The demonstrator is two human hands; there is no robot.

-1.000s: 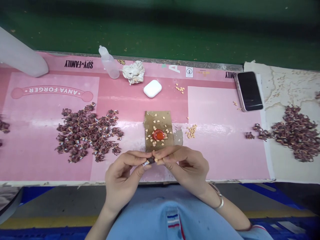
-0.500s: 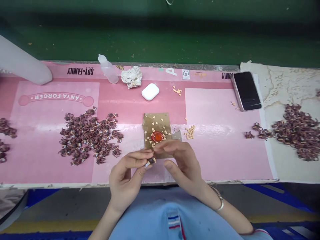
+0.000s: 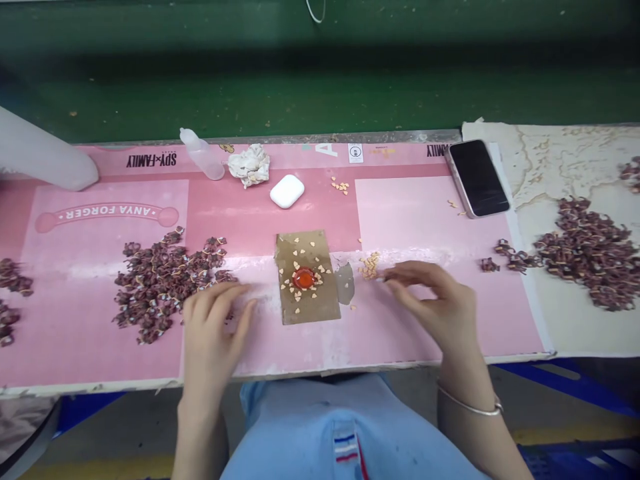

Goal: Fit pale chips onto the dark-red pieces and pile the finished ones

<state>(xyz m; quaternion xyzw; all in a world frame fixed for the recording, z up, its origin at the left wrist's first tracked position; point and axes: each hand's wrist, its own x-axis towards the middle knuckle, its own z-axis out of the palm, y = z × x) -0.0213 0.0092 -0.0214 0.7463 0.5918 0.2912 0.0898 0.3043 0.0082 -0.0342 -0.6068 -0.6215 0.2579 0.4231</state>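
Tan heart-shaped chips (image 3: 369, 267) are recorded in a small heap on the pink mat (image 3: 265, 223), just beside the right hand (image 3: 435, 303). That hand is held over the mat with the fingers curled and kept apart from the thumb. No chip is seen in its grip, and contact with the heap cannot be confirmed. The left hand (image 3: 213, 327) is observed open, with the fingers spread and nothing seen held, just beside a large pile of dark red clusters (image 3: 165, 287). Whether it touches the mat cannot be told. A brown sheet (image 3: 310, 307) is placed between the hands, well apart from both of them, and a red disc (image 3: 304, 278) is set at its centre, ringed by further chips. A second chip heap (image 3: 341, 187) is located farther up the mat. A white earbud case (image 3: 287, 191), a crumpled tissue (image 3: 249, 165) and a plastic dropper bottle (image 3: 201, 155) are lying near the back edge of the mat. A phone (image 3: 477, 179) is placed at the back right corner, and another pile of clusters (image 3: 585, 253) is lying on a worn pale sheet (image 3: 565, 167) to the right. A metal bangle (image 3: 470, 407) is worn on the right wrist.
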